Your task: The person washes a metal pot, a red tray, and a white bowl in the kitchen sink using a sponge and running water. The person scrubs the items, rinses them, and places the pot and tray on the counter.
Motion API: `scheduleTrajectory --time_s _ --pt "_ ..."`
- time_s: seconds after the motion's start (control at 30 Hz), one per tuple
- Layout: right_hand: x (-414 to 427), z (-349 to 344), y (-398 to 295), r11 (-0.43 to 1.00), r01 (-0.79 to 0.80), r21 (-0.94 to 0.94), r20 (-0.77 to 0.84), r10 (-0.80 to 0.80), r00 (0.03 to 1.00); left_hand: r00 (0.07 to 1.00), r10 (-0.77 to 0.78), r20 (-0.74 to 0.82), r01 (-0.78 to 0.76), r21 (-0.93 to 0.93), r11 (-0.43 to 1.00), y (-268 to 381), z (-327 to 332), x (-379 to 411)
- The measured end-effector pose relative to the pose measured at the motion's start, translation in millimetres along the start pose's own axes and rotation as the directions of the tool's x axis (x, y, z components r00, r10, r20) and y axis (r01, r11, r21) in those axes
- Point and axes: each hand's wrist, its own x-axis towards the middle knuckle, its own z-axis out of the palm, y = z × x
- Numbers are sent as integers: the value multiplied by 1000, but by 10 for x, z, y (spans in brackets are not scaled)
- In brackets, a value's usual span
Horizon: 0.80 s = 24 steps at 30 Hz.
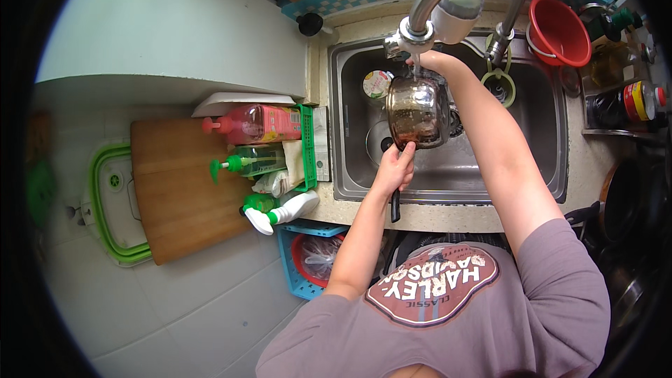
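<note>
My left hand (396,170) grips the black handle (395,207) of a shiny, brownish saucepan (417,110). The pan is tilted over the stainless steel sink (525,168), its rounded outside facing me. Water runs from the curved metal faucet (415,34) onto the pan's far end. There my right hand (436,62) reaches in beside the stream, its fingers partly hidden; whether they hold the pan I cannot tell. Left of the pan, a lid with a black knob (387,143) lies partly covered in the sink, below a round printed container (377,84).
A green strainer (499,86) hangs at the sink's right. The red bucket (559,31) and several bottles (635,102) stand beyond it. To the left are pump bottles (262,123) in a green basket (307,147), a white spray bottle (294,207) and a wooden board (178,189).
</note>
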Motion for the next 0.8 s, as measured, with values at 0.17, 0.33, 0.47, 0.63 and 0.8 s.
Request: scheduleTrajectory --time_s 0.17,0.33,0.47,0.63,0.8 --pt "-322 -51 62 640 -464 612 216 429 877 994 4 105 22 -244 970 -106 -171 66" --pt "-554 448 371 456 117 882 -262 270 926 989 2 147 68 -469 880 -3 -252 354" --pt "-1214 1203 -272 860 499 109 -830 -198 522 948 -48 316 259 -672 694 28 -288 584" --pt "-1376 816 -370 827 515 -225 -686 -510 519 902 65 427 385 -863 327 184 -153 571" --pt "-985 527 -160 855 503 125 -804 -210 557 847 219 485 372 -834 407 154 -111 533"
